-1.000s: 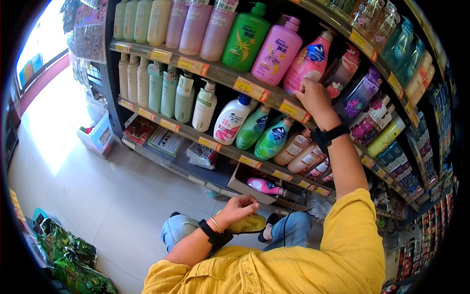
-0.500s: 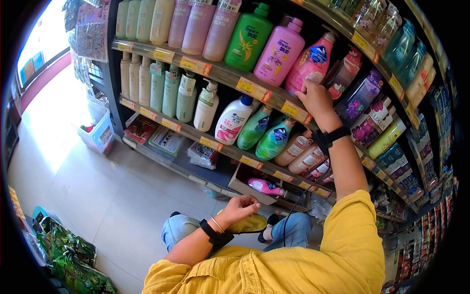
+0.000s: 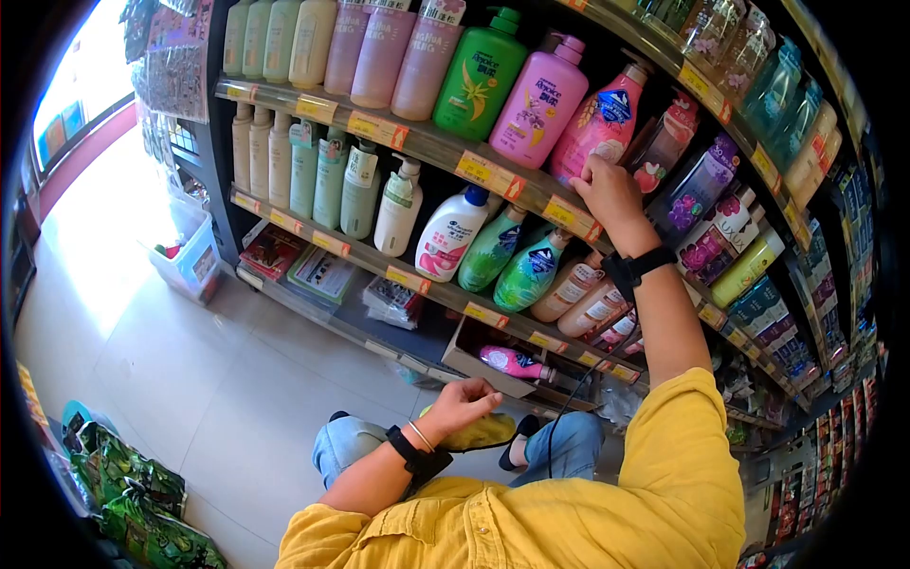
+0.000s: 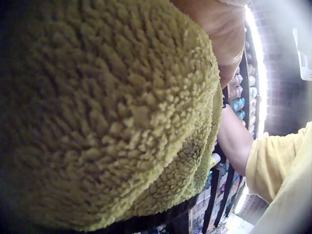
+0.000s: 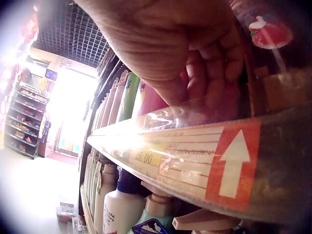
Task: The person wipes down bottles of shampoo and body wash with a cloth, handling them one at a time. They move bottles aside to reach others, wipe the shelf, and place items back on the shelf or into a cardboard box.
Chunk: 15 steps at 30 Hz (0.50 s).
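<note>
1. Head cam: daylight via far-left opening (image 3: 100,71), overexp.; glare on floor (image 3: 104,294); fisheye, blk edges.
2. L wrist: fuzzy yellow item (image 4: 141,112) dim, shadowed left; strip light (image 4: 262,63) overexp.
3. R wrist: hazy edges; glare on price label (image 5: 180,158); fingers (image 5: 196,73) shaded.

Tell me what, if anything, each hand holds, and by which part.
The left hand holds a fuzzy cloth, grip spot hidden. The right hand is at the lower end of a pink bottle; whether it grips is unclear.
</note>
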Tool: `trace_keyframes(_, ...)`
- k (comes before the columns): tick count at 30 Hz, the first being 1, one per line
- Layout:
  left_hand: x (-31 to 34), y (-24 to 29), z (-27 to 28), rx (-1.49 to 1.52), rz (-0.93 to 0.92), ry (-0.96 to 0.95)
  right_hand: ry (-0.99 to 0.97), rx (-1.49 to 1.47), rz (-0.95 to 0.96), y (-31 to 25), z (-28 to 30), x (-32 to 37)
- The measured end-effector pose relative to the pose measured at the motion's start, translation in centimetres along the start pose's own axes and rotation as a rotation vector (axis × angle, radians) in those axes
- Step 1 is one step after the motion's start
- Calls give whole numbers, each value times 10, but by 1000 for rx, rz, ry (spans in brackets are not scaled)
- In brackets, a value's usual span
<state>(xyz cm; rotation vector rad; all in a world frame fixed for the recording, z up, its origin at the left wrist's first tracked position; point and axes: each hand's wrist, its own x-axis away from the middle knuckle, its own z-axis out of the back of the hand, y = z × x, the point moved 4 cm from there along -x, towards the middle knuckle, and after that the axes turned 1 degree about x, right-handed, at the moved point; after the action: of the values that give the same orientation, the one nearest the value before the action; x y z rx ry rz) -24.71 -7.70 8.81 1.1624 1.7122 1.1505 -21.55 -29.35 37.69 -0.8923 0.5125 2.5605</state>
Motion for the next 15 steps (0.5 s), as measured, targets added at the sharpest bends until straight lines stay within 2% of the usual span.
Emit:
trace_keyframes(9,-6,-6,3,-8,-3,41,13,-65,-3,8,-4,5)
trace_keyframes(13,-12,-15,8,-38,15,75,180,-118,60,5,6,19)
trace_keyframes(15,-13,-15,8,-50,30,93,143,-183,15,8,10,31)
